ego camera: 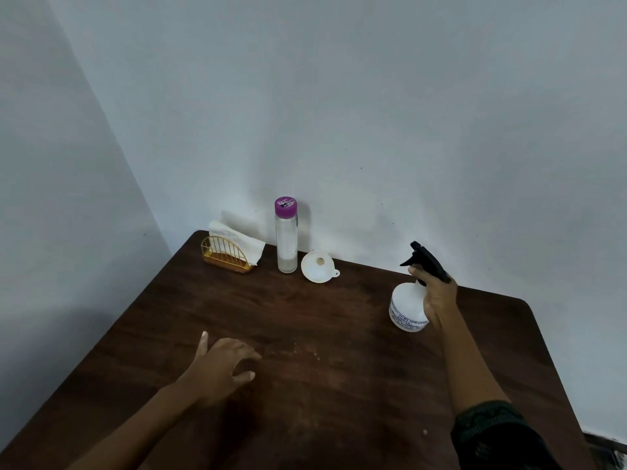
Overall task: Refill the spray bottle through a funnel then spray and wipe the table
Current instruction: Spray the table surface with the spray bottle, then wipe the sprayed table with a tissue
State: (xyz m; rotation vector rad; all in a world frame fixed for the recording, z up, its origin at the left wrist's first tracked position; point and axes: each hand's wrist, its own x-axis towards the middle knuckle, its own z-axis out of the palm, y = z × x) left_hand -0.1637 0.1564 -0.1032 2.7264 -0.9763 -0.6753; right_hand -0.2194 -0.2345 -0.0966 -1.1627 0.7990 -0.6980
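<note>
Where gripped, white spray bottle [407,308] tilts.

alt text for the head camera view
A person's right hand holds a white spray bottle with black trigger at the right of a dark wooden table; the left hand rests open on it. Behind sit a purple-capped clear bottle, white funnel and yellow napkin holder.
</note>
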